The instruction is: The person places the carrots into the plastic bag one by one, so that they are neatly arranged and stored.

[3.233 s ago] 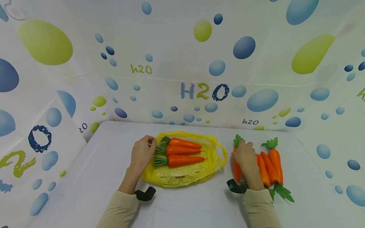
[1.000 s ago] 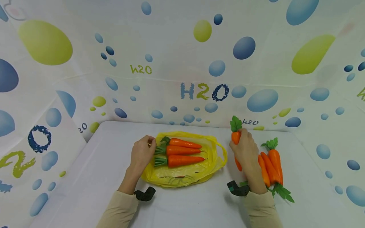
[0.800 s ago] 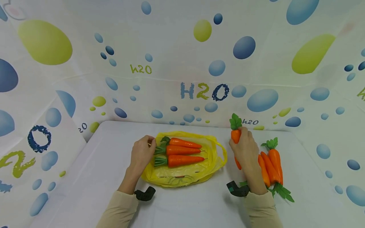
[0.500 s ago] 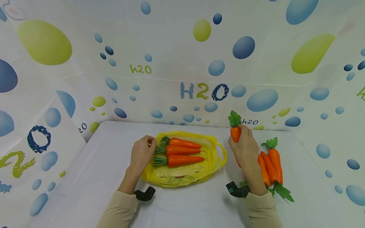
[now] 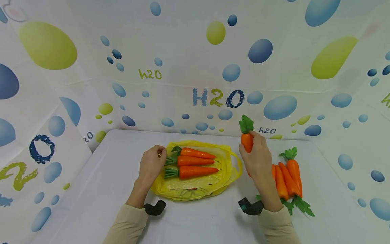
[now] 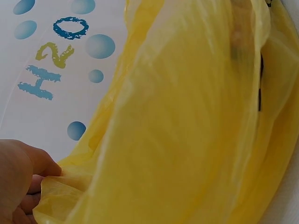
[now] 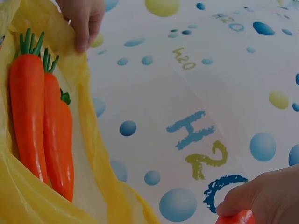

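My left hand [image 5: 153,163] pinches the left rim of a yellow plastic bag [image 5: 195,195], which lies spread open on the table. In the left wrist view the thumb and fingers grip the thin edge of the bag [image 6: 177,121]. Three carrots [image 5: 198,172] lie side by side inside, green stems toward the left hand. To the right of the bag, my right hand [image 5: 259,157] holds another carrot [image 5: 246,141] upright, leafy top up; its lower part is mostly hidden behind the hand. The right wrist view catches just a bit of that carrot [image 7: 237,218] under the fingers.
Several more carrots [image 5: 289,181] lie in a group on the white table [image 5: 201,223] at the right, partly behind the right forearm. The bag's handle loop [image 5: 239,166] sticks out toward the right hand. A patterned curtain [image 5: 170,40] stands behind the table.
My right hand has lifted one carrot from the right-hand group and moved it up and slightly left, toward the bag. The left hand and the three carrots in the bag have stayed put.
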A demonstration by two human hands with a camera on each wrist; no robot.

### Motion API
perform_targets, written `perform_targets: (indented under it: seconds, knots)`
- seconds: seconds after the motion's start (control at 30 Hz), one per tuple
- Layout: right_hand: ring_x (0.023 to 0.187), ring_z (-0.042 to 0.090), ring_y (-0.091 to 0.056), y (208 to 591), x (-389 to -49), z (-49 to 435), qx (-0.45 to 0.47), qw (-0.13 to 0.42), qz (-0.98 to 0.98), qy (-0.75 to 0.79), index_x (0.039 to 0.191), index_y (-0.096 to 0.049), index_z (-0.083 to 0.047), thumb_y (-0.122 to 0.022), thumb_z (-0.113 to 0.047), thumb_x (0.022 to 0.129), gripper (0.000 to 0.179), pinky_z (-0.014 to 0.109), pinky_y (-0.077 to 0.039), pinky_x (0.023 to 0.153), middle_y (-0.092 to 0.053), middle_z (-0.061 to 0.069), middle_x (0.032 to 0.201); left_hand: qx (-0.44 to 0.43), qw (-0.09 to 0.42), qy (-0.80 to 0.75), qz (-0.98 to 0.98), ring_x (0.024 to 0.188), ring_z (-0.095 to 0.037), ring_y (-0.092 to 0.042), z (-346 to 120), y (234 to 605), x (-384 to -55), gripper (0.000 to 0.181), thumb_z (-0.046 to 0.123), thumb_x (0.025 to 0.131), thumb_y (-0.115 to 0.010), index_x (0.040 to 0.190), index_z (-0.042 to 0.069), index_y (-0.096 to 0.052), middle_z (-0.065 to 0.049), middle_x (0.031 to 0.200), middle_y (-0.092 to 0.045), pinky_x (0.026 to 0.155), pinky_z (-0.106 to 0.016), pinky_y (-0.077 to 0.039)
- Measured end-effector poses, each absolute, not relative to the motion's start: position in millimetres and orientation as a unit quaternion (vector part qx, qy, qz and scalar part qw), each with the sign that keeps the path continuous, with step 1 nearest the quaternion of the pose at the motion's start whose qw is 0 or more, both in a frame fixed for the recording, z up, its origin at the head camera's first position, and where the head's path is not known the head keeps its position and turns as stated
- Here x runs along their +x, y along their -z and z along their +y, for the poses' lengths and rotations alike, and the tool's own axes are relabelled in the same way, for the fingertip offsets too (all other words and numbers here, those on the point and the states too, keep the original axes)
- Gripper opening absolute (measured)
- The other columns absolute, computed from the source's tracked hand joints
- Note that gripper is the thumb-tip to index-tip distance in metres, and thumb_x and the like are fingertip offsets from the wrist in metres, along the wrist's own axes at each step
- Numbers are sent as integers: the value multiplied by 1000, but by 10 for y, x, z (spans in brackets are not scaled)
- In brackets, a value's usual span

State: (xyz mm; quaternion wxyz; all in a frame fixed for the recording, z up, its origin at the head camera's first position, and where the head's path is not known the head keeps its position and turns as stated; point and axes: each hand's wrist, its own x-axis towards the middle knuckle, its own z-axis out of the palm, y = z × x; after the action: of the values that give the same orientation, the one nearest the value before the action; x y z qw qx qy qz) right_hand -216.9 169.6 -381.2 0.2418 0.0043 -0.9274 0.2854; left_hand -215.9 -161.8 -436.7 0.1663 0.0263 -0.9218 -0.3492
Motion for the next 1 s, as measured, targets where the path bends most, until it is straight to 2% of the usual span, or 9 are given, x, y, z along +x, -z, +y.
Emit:
perform_targets:
  seconds: [0.47, 1.0]
  knots:
    - [94, 33, -61, 3794, -2111, 1560, 67, 271, -905, -321, 139, -47, 2, -73, -16, 90, 58, 46, -61, 78, -58, 22, 128, 25, 172, 348, -921, 75, -25, -66, -1620, 4373, -2162, 23, 18, 98, -59, 106, -1, -70, -15, 91, -73, 66, -37, -57]
    - [96, 31, -64, 3851, -2050, 1346, 126, 278, -890, -340, 136, -49, 1, -79, -18, 86, 61, 43, -61, 82, -59, 19, 126, 26, 168, 349, -922, 73, -25, -66, -1623, 4360, -2158, 24, 18, 98, -59, 106, -1, -70, -16, 91, -73, 63, -35, -56]
